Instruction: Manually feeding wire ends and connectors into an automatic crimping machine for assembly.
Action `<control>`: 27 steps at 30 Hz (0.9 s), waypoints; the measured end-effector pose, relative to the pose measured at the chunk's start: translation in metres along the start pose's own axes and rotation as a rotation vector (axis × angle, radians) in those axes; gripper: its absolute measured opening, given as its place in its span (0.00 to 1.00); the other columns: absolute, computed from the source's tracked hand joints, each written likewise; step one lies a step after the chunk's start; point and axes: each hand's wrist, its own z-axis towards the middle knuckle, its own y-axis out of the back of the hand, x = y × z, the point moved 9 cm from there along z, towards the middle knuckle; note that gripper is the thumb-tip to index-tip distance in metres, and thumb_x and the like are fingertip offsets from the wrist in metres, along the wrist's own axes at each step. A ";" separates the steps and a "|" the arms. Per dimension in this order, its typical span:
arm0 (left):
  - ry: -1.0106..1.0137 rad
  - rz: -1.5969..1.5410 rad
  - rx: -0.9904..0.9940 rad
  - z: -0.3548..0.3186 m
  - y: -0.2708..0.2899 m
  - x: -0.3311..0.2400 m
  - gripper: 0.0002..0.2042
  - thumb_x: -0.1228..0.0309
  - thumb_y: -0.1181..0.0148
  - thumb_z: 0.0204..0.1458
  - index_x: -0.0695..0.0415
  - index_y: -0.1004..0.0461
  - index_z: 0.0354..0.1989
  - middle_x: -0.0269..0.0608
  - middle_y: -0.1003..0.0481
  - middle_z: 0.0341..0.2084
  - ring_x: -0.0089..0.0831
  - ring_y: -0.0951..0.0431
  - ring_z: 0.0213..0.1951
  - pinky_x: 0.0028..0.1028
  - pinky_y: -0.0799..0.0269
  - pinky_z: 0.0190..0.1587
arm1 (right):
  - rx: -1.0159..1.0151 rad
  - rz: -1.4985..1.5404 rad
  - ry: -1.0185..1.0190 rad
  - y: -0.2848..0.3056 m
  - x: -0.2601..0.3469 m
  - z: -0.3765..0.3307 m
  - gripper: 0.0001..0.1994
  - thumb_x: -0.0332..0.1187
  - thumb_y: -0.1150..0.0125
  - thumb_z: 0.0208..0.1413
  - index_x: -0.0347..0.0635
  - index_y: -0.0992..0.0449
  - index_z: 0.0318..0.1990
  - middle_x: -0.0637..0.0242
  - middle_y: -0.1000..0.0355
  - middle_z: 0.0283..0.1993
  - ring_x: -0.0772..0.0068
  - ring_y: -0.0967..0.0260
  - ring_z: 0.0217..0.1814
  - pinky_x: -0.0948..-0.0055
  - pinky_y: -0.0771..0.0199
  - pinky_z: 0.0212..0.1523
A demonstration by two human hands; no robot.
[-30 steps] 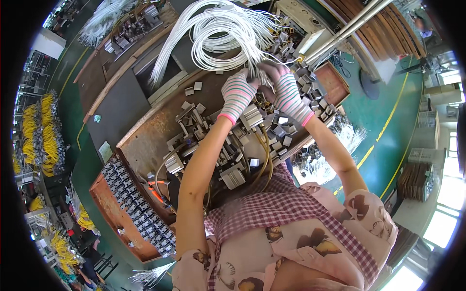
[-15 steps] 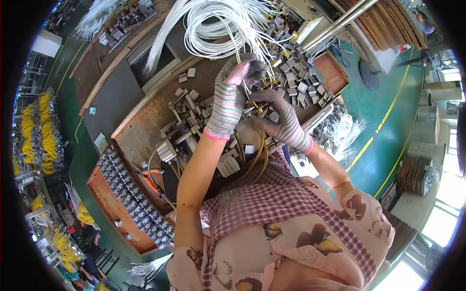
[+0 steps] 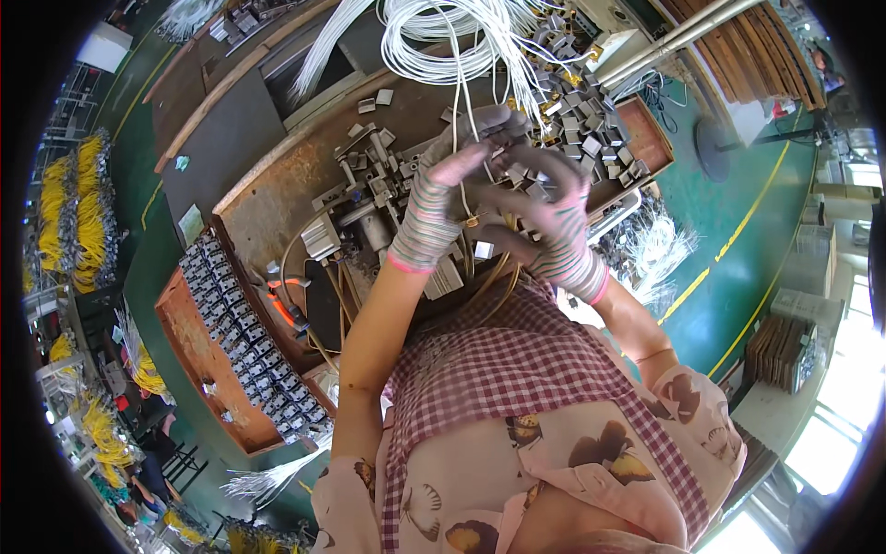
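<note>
My left hand (image 3: 448, 175), in a grey glove with a striped cuff, is closed around thin white wires (image 3: 455, 55) that run down from a coil. Below its fingers a wire end with a small brass-coloured terminal (image 3: 472, 222) hangs down. My right hand (image 3: 554, 217), gloved the same way, is close beside it on the right. Its fingers are spread and somewhat blurred, and I see nothing held in them. A metal bench fixture (image 3: 374, 222) sits just left of my left hand, partly hidden by it.
The white wire coil (image 3: 443, 60) lies at the far side. Many small metal blocks (image 3: 600, 138) heap up at right. Orange-handled pliers (image 3: 284, 300) lie at left, near a rust-coloured tray (image 3: 189, 346) with rows of small parts. A pole (image 3: 688, 42) slants at the upper right.
My right hand has moved away from the wires and spread its fingers. The terminal now hangs lower, below my left hand. The whole view has shifted slightly.
</note>
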 end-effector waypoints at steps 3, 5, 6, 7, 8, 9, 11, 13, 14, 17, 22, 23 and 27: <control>-0.010 0.172 0.021 0.004 0.000 0.001 0.29 0.56 0.46 0.57 0.62 0.37 0.62 0.49 0.33 0.60 0.38 0.35 0.63 0.38 0.41 0.66 | 0.057 0.344 -0.095 -0.015 -0.034 -0.012 0.25 0.28 0.25 0.38 0.47 0.24 0.49 0.60 0.29 0.51 0.58 0.30 0.50 0.64 0.31 0.50; -0.032 0.359 0.043 0.004 0.005 0.005 0.26 0.56 0.46 0.58 0.59 0.34 0.61 0.44 0.30 0.58 0.34 0.32 0.60 0.33 0.39 0.64 | 0.170 0.422 -0.069 -0.023 -0.037 -0.008 0.21 0.26 0.25 0.40 0.44 0.24 0.45 0.61 0.25 0.44 0.62 0.26 0.42 0.68 0.26 0.44; -0.043 0.359 0.037 0.006 0.017 0.013 0.26 0.56 0.46 0.58 0.59 0.34 0.61 0.44 0.30 0.58 0.34 0.32 0.60 0.33 0.39 0.64 | 0.215 0.330 -0.024 -0.020 -0.035 -0.001 0.19 0.25 0.26 0.41 0.42 0.23 0.43 0.62 0.24 0.40 0.65 0.25 0.39 0.70 0.26 0.42; -0.037 0.337 -0.085 0.005 0.042 0.022 0.25 0.55 0.46 0.59 0.58 0.33 0.60 0.42 0.28 0.55 0.33 0.31 0.58 0.32 0.37 0.61 | 0.187 0.470 -0.144 -0.018 -0.048 -0.001 0.14 0.23 0.27 0.43 0.39 0.24 0.39 0.64 0.24 0.39 0.72 0.26 0.40 0.73 0.26 0.42; -0.028 0.308 -0.210 0.005 0.053 0.019 0.25 0.54 0.47 0.59 0.57 0.32 0.59 0.40 0.27 0.52 0.32 0.29 0.55 0.31 0.36 0.59 | 0.191 0.483 -0.302 -0.005 -0.054 0.004 0.12 0.22 0.30 0.45 0.37 0.25 0.37 0.65 0.25 0.41 0.76 0.27 0.40 0.75 0.26 0.42; -0.059 0.475 -0.283 -0.001 0.051 0.013 0.25 0.53 0.46 0.59 0.57 0.31 0.58 0.37 0.25 0.46 0.29 0.26 0.47 0.32 0.31 0.53 | 0.131 0.726 -0.456 -0.002 -0.069 0.001 0.11 0.22 0.31 0.46 0.36 0.27 0.37 0.66 0.27 0.43 0.76 0.27 0.40 0.77 0.27 0.44; -0.149 1.183 -0.295 -0.001 0.039 0.023 0.22 0.57 0.41 0.54 0.61 0.28 0.52 0.41 0.25 0.46 0.33 0.27 0.46 0.32 0.32 0.52 | 0.292 0.760 -0.517 -0.002 -0.064 0.005 0.12 0.30 0.35 0.52 0.35 0.27 0.41 0.65 0.29 0.46 0.76 0.30 0.45 0.77 0.30 0.46; 0.071 1.897 -0.073 0.003 0.008 0.020 0.25 0.56 0.39 0.49 0.63 0.28 0.50 0.48 0.28 0.50 0.40 0.29 0.51 0.36 0.34 0.55 | 0.449 0.687 -0.462 -0.010 -0.049 0.016 0.14 0.35 0.37 0.55 0.35 0.27 0.44 0.65 0.29 0.47 0.76 0.31 0.46 0.77 0.32 0.46; 0.223 1.859 0.052 -0.002 -0.005 0.014 0.26 0.56 0.38 0.47 0.64 0.28 0.49 0.51 0.30 0.51 0.44 0.31 0.54 0.38 0.35 0.57 | 0.528 0.673 -0.480 -0.018 -0.045 0.011 0.15 0.36 0.39 0.56 0.35 0.27 0.46 0.65 0.29 0.47 0.76 0.31 0.46 0.77 0.32 0.46; 0.014 2.002 0.056 -0.059 0.010 0.008 0.23 0.57 0.38 0.49 0.62 0.28 0.48 0.55 0.30 0.46 0.48 0.31 0.53 0.43 0.37 0.58 | 0.524 0.615 -0.408 -0.036 -0.039 -0.001 0.12 0.22 0.47 0.58 0.35 0.27 0.49 0.64 0.26 0.46 0.76 0.28 0.45 0.76 0.28 0.46; -0.295 1.881 -0.809 -0.237 0.057 -0.164 0.19 0.64 0.35 0.47 0.59 0.26 0.47 0.51 0.26 0.46 0.46 0.27 0.50 0.40 0.33 0.54 | 0.542 0.507 -0.477 -0.052 -0.130 -0.036 0.11 0.26 0.48 0.62 0.37 0.26 0.50 0.66 0.26 0.48 0.77 0.30 0.47 0.77 0.32 0.48; -0.328 1.805 -1.050 -0.292 0.077 -0.190 0.18 0.70 0.35 0.46 0.60 0.26 0.46 0.50 0.26 0.45 0.45 0.26 0.48 0.39 0.32 0.53 | 0.487 0.491 -0.442 -0.044 -0.153 -0.036 0.11 0.27 0.47 0.63 0.37 0.26 0.50 0.66 0.26 0.47 0.76 0.30 0.47 0.76 0.33 0.50; -0.140 1.918 -1.675 -0.512 0.124 -0.234 0.15 0.71 0.35 0.48 0.61 0.24 0.45 0.47 0.23 0.39 0.41 0.26 0.47 0.35 0.32 0.52 | 0.385 0.619 -0.371 -0.032 -0.136 -0.021 0.11 0.28 0.45 0.62 0.37 0.27 0.50 0.66 0.25 0.46 0.79 0.30 0.45 0.82 0.33 0.43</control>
